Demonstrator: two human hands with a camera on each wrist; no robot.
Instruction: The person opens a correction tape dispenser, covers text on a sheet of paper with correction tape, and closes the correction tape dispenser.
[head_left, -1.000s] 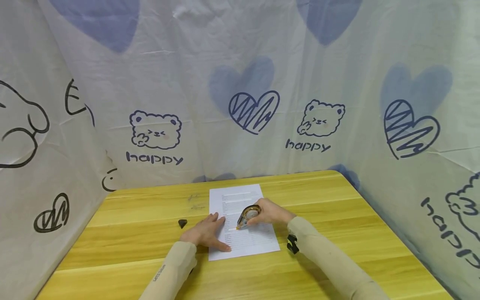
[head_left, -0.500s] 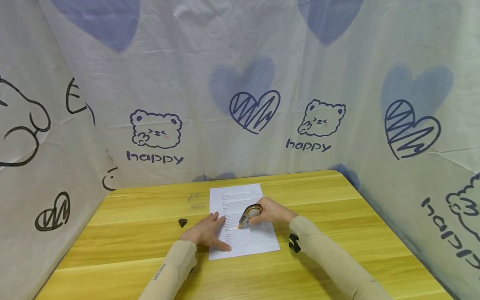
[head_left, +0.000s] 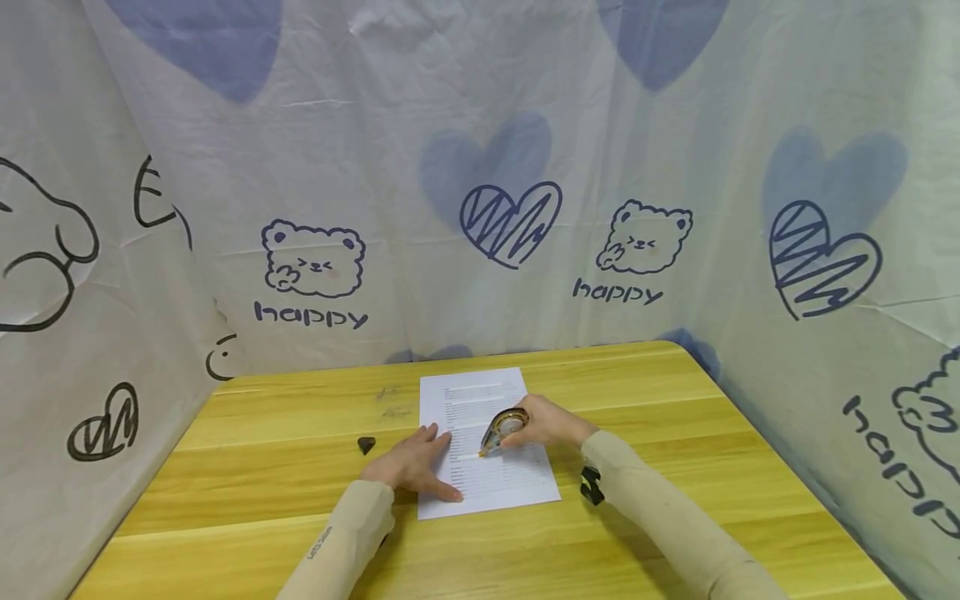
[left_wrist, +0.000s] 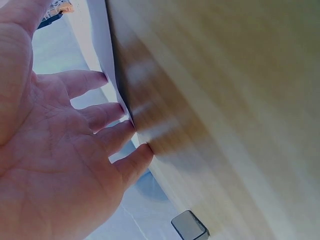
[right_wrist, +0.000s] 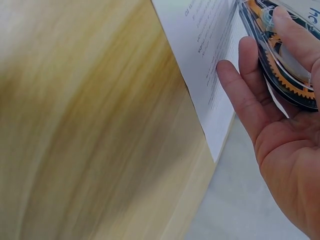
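A printed sheet of paper (head_left: 480,487) lies on the wooden table. My left hand (head_left: 411,462) rests on its left edge, fingers spread; in the left wrist view the left hand (left_wrist: 65,145) shows its palm side, fingertips at the paper's edge. My right hand (head_left: 551,422) grips a correction tape dispenser (head_left: 504,427), its orange tip right at the printed lines in the sheet's middle. In the right wrist view, the clear-cased correction tape (right_wrist: 290,75) shows orange gears, pinched between the thumb and fingers of the right hand (right_wrist: 285,135).
A small dark cap-like piece (head_left: 366,445) lies on the table (head_left: 262,467) left of the left hand; a small dark-edged object (left_wrist: 190,226) shows in the left wrist view. A patterned white curtain (head_left: 420,250) hangs round the table's back and sides.
My right hand has slid slightly to the right with the correction tape, its tip moving along the printed line. The left hand has stayed in place on the paper.
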